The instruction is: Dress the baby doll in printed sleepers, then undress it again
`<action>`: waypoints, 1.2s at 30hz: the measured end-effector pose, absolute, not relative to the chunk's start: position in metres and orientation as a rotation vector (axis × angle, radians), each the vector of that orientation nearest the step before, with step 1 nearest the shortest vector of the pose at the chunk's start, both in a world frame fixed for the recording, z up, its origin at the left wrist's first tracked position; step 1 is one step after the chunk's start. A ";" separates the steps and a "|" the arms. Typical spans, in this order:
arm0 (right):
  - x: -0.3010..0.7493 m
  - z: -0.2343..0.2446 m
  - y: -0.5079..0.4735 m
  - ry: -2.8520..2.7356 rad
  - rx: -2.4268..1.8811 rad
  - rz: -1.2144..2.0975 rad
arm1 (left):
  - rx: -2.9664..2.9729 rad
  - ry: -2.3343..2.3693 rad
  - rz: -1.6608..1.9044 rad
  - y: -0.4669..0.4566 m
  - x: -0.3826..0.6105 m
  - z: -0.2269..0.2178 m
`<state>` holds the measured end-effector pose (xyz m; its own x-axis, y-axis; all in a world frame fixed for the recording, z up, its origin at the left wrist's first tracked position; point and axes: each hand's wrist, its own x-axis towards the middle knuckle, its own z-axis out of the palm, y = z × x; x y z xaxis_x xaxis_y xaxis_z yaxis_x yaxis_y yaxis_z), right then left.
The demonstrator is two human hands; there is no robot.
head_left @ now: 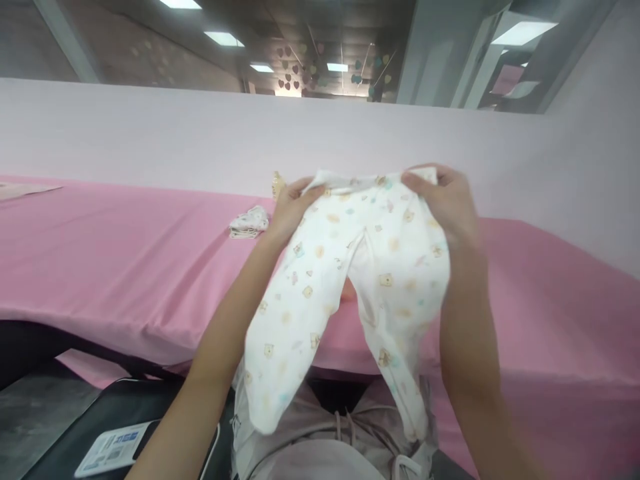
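aloft, baby trousers (350, 267), left hand (290, 210), right hand (447, 200) pinching waistband

Folded cloth (249, 222) on table (125, 260) — left of trousers (350, 280).

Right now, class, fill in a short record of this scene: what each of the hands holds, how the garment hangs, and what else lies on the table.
left hand: grips the waistband of the baby trousers at its left corner
right hand: grips the waistband at its right corner
garment: white with small bear prints, held up by the waist, both legs hanging down over the table edge
table: pink cloth covers it
also on table: small folded printed garment, left of the left hand, apart from it
behind: pale wall
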<state>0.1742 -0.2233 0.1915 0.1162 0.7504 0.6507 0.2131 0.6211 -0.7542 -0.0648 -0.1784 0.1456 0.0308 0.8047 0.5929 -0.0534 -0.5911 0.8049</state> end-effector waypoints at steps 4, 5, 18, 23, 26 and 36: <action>0.184 0.119 -0.156 -1.383 -1.241 0.685 | 1.619 1.048 1.509 -0.124 -0.052 0.064; 0.183 0.099 -0.144 -1.402 -1.368 0.664 | 1.631 1.116 1.475 -0.115 -0.049 0.043; 0.118 -0.018 -0.123 -1.988 -1.226 0.019 | 1.854 1.109 1.450 -0.111 -0.040 -0.018; 0.119 -0.007 -0.139 -1.834 -1.060 0.263 | 1.131 0.682 1.363 -0.124 -0.031 -0.005; 0.120 0.008 -0.152 -1.750 -0.988 0.725 | 0.877 0.575 1.185 -0.131 -0.032 -0.002; 0.132 0.021 -0.159 -1.300 -0.939 1.327 | 1.302 0.651 0.864 -0.130 -0.047 -0.006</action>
